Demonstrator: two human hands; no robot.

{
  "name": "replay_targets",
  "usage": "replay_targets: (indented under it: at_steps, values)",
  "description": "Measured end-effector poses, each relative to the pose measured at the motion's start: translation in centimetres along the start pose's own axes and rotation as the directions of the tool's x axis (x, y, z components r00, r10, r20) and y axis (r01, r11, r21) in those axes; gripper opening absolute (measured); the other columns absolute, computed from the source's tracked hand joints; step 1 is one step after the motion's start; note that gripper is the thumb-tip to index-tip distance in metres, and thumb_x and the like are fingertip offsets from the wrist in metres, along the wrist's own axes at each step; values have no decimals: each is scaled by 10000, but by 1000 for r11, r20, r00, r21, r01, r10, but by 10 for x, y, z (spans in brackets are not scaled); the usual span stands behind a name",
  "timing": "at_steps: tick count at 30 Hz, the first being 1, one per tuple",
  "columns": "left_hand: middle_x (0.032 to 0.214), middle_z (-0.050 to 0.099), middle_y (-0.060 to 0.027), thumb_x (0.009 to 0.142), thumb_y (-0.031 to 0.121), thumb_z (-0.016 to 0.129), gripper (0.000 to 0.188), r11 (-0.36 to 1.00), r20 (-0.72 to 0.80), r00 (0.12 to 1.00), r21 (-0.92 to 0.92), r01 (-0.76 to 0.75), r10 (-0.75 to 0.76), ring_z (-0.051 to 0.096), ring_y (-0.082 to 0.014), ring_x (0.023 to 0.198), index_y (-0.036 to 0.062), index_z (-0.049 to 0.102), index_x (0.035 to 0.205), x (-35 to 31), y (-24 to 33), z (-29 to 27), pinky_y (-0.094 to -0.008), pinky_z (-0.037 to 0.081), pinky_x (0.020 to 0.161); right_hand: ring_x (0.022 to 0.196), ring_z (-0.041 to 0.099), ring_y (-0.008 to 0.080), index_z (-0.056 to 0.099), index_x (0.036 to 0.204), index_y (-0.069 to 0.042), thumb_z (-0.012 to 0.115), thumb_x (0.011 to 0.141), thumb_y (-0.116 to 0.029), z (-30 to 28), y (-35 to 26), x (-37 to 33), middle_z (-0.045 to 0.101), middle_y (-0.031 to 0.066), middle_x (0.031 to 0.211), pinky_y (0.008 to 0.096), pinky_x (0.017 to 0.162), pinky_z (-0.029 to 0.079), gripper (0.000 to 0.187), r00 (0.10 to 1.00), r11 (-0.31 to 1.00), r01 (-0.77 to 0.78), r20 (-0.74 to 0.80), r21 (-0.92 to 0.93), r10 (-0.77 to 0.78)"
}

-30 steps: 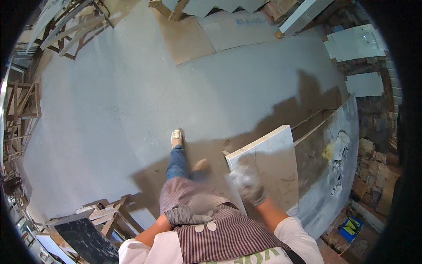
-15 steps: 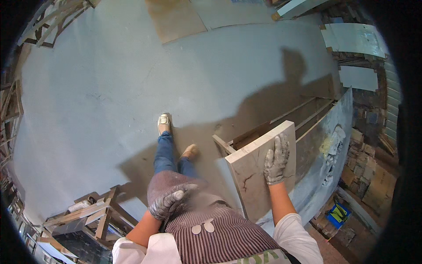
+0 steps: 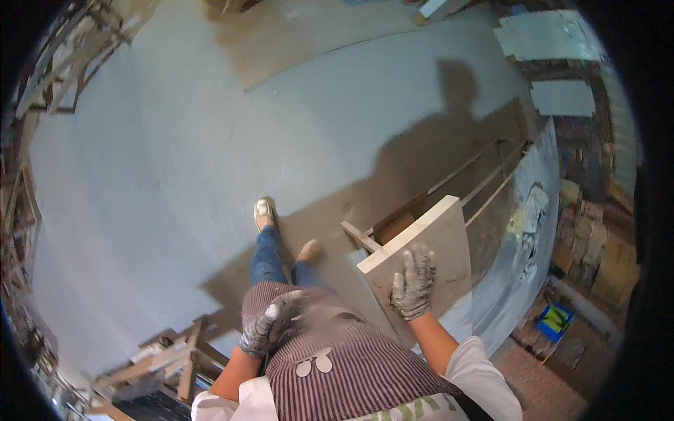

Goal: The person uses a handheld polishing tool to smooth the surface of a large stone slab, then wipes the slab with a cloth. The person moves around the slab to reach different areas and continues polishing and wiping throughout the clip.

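Observation:
My right hand (image 3: 414, 282), in a grey-stained work glove, lies flat with fingers stretched on the face of a pale beige slab (image 3: 449, 242). The slab has a thick, light edge and sits tilted on the near end of a bench, whose wooden frame (image 3: 363, 237) shows beside it. My left hand (image 3: 269, 323), gloved alike, is at the front of my striped apron (image 3: 330, 393). Its fingers are loosely bent, with the thumb apart, and I see nothing held in it. A blurred patch hides part of the apron beside its fingertips.
Gloves or rags (image 3: 535, 210) lie on the long grey bench top (image 3: 502, 295) to the right. Beyond it are a blue container (image 3: 554, 323) and stacked pieces. Wooden frames stand at the lower left (image 3: 189, 361) and the upper left (image 3: 84, 52). Brown sheeting (image 3: 281, 49) covers the far floor.
My right hand has slid left and down the slab's face, off its upper right part. The slab now appears tipped flatter. My left hand stays at the apron while the whole view shifts slightly.

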State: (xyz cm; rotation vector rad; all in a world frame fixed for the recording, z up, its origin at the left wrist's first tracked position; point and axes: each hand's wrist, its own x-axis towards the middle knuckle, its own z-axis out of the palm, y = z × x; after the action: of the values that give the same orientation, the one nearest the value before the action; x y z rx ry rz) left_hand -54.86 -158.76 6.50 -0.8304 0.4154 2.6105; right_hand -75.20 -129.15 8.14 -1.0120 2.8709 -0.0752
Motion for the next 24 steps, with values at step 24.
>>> replay_targets:
  at_steps: [24]
  values:
    - [1315,563,-138,860,359,716,719,450,-2,903,866,217,-430,526,-272,1228,37,426,1434,230,247,191,-422,442,1023,1227,502,373,609,1205,-24,595,862,-175,-24,49,9,539,155,1338,508,1026,396,375,379,448,-864,-289,230,879]
